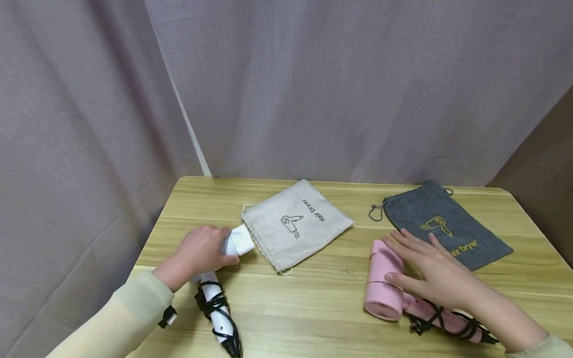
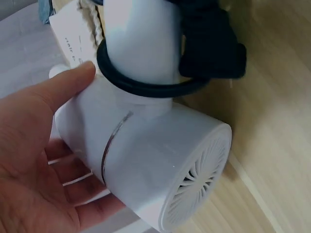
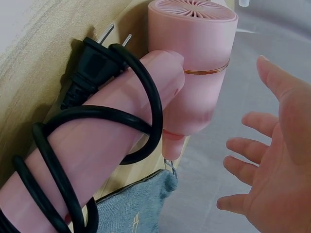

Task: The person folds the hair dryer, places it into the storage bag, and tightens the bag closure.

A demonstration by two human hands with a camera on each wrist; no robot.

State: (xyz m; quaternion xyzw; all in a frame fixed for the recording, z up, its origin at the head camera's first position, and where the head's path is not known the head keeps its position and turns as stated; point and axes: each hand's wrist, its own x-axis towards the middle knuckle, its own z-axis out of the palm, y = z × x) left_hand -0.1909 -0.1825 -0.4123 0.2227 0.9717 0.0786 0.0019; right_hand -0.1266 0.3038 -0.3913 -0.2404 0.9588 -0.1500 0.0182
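A white hair dryer (image 2: pixel 141 150) with a black cord wrapped round its handle lies at the left of the table. My left hand (image 1: pixel 198 254) grips its barrel, the thumb on one side and the fingers curled round the other. The nozzle end points at the mouth of a light grey drawstring bag (image 1: pixel 298 224) marked "Hair Dryer". At the right, a pink hair dryer (image 1: pixel 383 282) lies on the wood, its handle wound with black cord. My right hand (image 1: pixel 427 269) hovers beside its barrel, fingers spread; the right wrist view shows a gap between them.
Behind the pink dryer lies a dark grey drawstring bag (image 1: pixel 444 225) with a yellow dryer print. A black plug (image 1: pixel 168 316) sits by my left sleeve. Grey curtains (image 1: pixel 349 78) hang beyond the back edge of the wooden table (image 1: pixel 303 318).
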